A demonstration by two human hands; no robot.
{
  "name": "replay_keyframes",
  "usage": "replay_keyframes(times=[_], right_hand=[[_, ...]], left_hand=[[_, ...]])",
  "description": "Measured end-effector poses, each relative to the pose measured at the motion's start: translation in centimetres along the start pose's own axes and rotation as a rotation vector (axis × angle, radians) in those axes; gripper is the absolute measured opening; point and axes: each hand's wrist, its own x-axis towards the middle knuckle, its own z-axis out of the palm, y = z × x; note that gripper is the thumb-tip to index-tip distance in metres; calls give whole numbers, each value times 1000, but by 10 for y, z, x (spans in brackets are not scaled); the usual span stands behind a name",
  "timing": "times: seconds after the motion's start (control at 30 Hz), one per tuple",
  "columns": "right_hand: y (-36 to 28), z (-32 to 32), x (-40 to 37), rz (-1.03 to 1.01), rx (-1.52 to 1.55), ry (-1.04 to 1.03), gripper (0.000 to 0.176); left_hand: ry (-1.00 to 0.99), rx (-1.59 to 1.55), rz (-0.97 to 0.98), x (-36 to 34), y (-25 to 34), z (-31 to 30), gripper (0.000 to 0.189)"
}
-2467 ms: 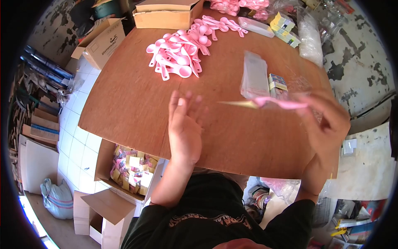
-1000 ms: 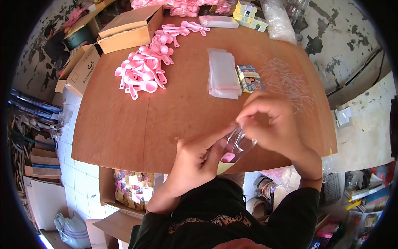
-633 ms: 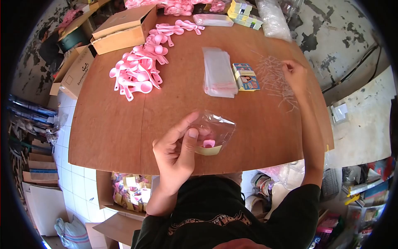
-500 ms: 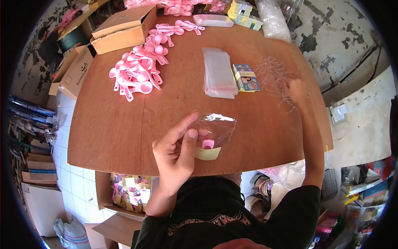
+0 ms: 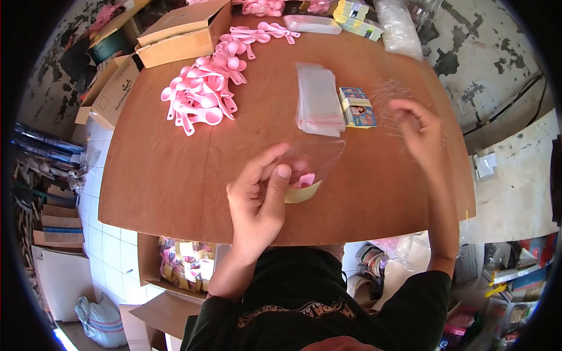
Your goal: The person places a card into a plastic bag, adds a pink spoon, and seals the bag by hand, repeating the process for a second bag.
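My left hand (image 5: 257, 196) pinches a clear plastic bag (image 5: 328, 155) between thumb and fingers, above the near half of the table. Inside the bag show a small pink piece (image 5: 305, 180) and a pale yellow card (image 5: 303, 193) along its lower edge. My right hand (image 5: 422, 133) is raised at the right, slightly blurred, its fingers curled and thumb near the index finger. Whatever they hold is too small to make out. Beneath and beyond it lies a scatter of thin clear strips (image 5: 389, 93). Just left of these is a banded stack of blue printed cards (image 5: 358, 109).
A stack of flat clear bags (image 5: 318, 99) lies mid-table. Pink spoons (image 5: 202, 96) are heaped at the left, near a cardboard box (image 5: 181, 38). Yellow bundles (image 5: 357, 20) stand at the back. Below the front edge, an open carton (image 5: 149, 257) holds filled packets.
My right hand has lifted off the scattered strips and come nearer. My left hand has moved slightly right and up with the bag. The view has shifted a little.
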Motion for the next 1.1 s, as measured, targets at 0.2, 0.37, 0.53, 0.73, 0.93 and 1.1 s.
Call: replay_keyframes(times=[0.2,0.37,0.53,0.73,0.93,1.1], right_hand=[[-68,63,-35,-42,432,-443,33],[-79,80,-39,99,737,-403,15],[-85,81,-44,170,775,-344,14],[-78,82,-48,207,774,-306,18],[-77,71,-47,196,717,-373,18],[-74,70,-49,114,761,-385,17]], left_hand=[[-41,18,-8,0,-2,4,27],[-11,-90,66,-1,0,2,28],[-64,66,-32,-1,-3,-4,22],[-33,80,-1,0,-10,-10,14],[-36,42,-53,-1,-5,-23,14],[-66,35,14,-1,2,-25,10]])
